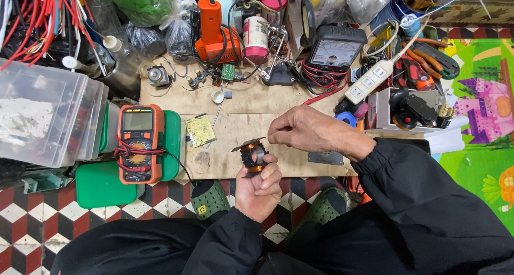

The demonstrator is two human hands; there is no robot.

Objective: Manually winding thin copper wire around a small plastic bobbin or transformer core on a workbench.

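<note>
The left hand grips a small copper coil just above the wooden surface, while the right hand pinches closed beside its top, probably on fine wire that a sharp tug could snap.

**A count of the workbench**

Two bare hands are in view: one left hand and one right hand. There is one small copper-wound coil on a black core. Meters number two: one orange-cased digital multimeter and one black analogue needle meter. One small yellow-green circuit board, one white four-switch power strip, one green plastic lid and two dark green perforated clogs complete the tally.
</note>
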